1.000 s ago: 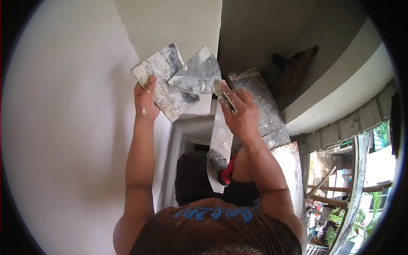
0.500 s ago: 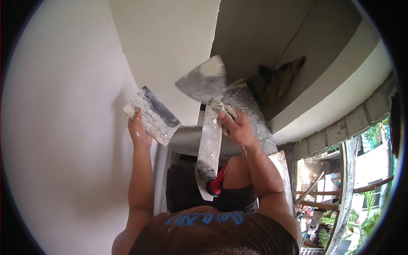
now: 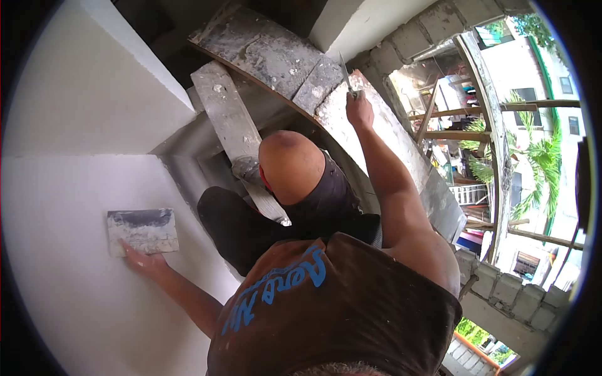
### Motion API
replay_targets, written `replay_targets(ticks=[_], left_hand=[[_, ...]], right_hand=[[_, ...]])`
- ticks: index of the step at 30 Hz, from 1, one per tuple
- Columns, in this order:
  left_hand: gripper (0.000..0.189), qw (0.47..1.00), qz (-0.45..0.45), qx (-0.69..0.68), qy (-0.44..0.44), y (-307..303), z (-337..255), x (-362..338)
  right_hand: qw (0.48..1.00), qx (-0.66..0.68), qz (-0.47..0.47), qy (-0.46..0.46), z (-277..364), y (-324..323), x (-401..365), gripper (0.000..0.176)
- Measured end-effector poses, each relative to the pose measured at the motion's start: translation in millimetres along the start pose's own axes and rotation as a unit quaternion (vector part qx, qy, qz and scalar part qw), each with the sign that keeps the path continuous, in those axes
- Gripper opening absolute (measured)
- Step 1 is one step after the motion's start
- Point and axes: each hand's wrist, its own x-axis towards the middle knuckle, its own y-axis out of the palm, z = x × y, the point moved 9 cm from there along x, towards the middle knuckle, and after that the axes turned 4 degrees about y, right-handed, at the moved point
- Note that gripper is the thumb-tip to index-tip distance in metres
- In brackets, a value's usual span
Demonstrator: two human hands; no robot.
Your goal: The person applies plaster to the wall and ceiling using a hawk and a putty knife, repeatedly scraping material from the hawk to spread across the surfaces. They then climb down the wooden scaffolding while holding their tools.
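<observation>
My left hand point(image 3: 143, 261) grips a flat rectangular putty blade point(image 3: 143, 227) by its lower edge, thumb over the face. Dark smears run along the blade's top, with pale putty below. It overlaps the white wall point(image 3: 56, 294) on the left in this view. Out to the right, my right hand point(image 3: 359, 113) is closed around the handle of a putty knife point(image 3: 344, 67). That knife's blade is turned edge-on and points up, over the end of the splattered boards.
Putty-spattered scaffold boards point(image 3: 269, 59) cross ahead of me and run down my right side. A narrow plank point(image 3: 227, 113) lies under my shoe point(image 3: 246, 168). To the right, a concrete block wall point(image 3: 433, 39) borders an opening with timber posts point(image 3: 489, 125) and plants.
My view has swung to the right. The left hand's blade is now lower and against the wall in view; the putty knife has moved right, away from it, and turned edge-on.
</observation>
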Motion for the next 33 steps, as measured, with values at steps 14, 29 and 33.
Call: replay_targets(ticks=[14,29,33], left_hand=[[0.059,0.992,0.067,0.110,-0.017,79.5,-3.6,34.8],[0.056,0.867,0.210,0.439,0.112,125.2,-72.8,69.3],[0.054,0.893,0.185,0.405,0.061,146.3,-108.3,69.7]], right_hand=[[0.856,0.161,0.122,0.475,-198.5,144.0,-76.9,0.046],[0.479,0.507,-0.145,0.701,-238.7,182.4,-116.8,0.027],[0.438,0.516,-0.106,0.728,-228.8,178.4,-118.8,0.025]])
